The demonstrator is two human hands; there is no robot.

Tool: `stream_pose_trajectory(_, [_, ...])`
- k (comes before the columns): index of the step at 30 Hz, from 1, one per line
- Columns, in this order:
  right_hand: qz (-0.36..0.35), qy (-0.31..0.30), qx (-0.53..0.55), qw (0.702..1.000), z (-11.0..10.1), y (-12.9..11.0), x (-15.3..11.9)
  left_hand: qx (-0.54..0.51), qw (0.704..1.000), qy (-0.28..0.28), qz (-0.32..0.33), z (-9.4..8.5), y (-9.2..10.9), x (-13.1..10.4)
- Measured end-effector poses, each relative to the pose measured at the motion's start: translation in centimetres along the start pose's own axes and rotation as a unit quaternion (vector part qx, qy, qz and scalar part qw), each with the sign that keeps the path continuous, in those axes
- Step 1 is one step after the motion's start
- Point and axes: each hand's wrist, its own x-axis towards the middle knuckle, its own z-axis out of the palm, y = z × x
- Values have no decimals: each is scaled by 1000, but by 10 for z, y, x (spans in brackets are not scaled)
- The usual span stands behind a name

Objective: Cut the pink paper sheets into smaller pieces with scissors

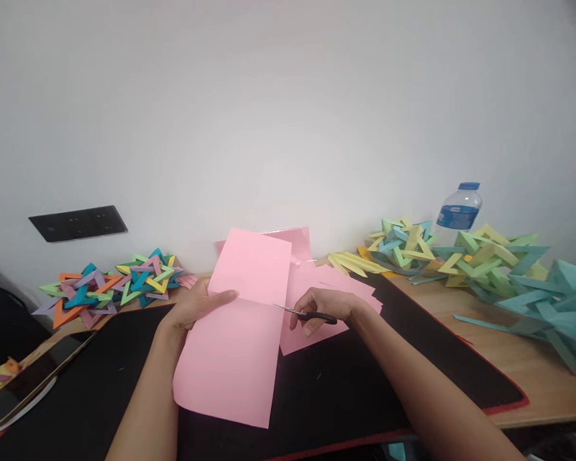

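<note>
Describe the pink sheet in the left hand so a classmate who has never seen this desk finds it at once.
Start at the big black mat. Over its middle, the left hand grips a pink sheet by its left side. Unlike the other pink sheets to its right, this one has a line across it and scissors at its right edge.

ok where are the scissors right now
In the head view, the scissors are in the right hand, blades at the right edge of the held pink sheet.
</note>
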Motion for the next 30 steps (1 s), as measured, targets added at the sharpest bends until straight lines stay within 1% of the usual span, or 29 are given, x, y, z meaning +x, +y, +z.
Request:
stream_pose_trajectory(3, [-1, 3, -3, 1000, 0, -1, -1, 5, 1000, -5, 3, 0, -1, -1])
stream_pose_trajectory(10, [-1, 4, -26, 1000, 0, -3, -2, 1, 1000, 4, -8, 2, 1, -1])
stream_pose_trajectory(19, [4, -1, -18, 1000, -1, -3, -1, -9, 1000, -1, -6, 2, 2, -1])
stream_pose_trajectory(24, [-3, -5, -6, 1000, 0, -2, 0, 1, 1000, 11, -9, 2, 3, -1])
stream_pose_trajectory(30, [-2, -1, -17, 1000, 0, -1, -1, -4, 1000, 4, -5, 2, 3, -2])
